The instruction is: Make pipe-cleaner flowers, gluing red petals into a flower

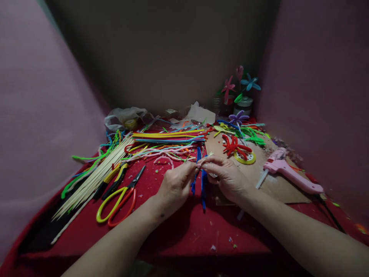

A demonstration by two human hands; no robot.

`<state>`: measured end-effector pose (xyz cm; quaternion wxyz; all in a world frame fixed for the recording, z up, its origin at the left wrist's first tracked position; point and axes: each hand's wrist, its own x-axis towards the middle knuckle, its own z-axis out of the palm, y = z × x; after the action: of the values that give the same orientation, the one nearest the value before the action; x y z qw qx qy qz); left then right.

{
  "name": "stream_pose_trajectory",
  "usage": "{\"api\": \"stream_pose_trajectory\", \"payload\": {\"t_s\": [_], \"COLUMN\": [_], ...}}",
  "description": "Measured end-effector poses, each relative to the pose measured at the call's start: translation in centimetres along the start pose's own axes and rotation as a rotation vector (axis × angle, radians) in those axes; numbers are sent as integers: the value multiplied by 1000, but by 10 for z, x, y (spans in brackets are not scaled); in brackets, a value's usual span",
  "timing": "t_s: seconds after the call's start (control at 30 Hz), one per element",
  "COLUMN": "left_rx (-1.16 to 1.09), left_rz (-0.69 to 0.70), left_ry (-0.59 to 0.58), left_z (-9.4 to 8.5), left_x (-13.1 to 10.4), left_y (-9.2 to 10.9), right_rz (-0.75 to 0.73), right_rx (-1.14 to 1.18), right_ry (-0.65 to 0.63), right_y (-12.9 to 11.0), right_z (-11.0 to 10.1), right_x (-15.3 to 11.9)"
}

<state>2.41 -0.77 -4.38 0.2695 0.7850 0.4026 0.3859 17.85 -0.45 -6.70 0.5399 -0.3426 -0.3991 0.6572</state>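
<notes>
Above the red cloth [184, 231], left hand [175, 186] and right hand [227, 177] are pinching the blue pipe cleaner [203, 184], hanging vertically between them.

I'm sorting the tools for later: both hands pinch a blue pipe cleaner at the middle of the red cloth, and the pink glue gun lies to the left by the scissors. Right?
Not quite. In the head view both hands, left hand and right hand, do pinch the blue pipe cleaner, but the pink glue gun lies to the right on the cardboard; the scissors are left.
</notes>
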Motion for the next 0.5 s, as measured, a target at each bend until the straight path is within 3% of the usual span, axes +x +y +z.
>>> {"api": "stream_pose_trajectory", "payload": {"t_s": [0.1, 0.23, 0.4, 0.5], "left_rx": [-193, -700, -1026, -960], "left_rz": [-191, -488, -539, -490], "left_ry": [-74, -286, -510, -497], "left_z": [-2, -10, -15, -13], "left_x": [1, 4, 6, 7], "left_y": [5, 9, 1, 0], "right_rz": [14, 74, 66, 29], "right_rx": [0, 34, 43, 49], "right_ry": [-9, -38, -176, -137], "right_y": [-2, -6, -8, -7], "right_z": [1, 3, 3, 3], "right_x": [-1, -2, -4, -4]}}
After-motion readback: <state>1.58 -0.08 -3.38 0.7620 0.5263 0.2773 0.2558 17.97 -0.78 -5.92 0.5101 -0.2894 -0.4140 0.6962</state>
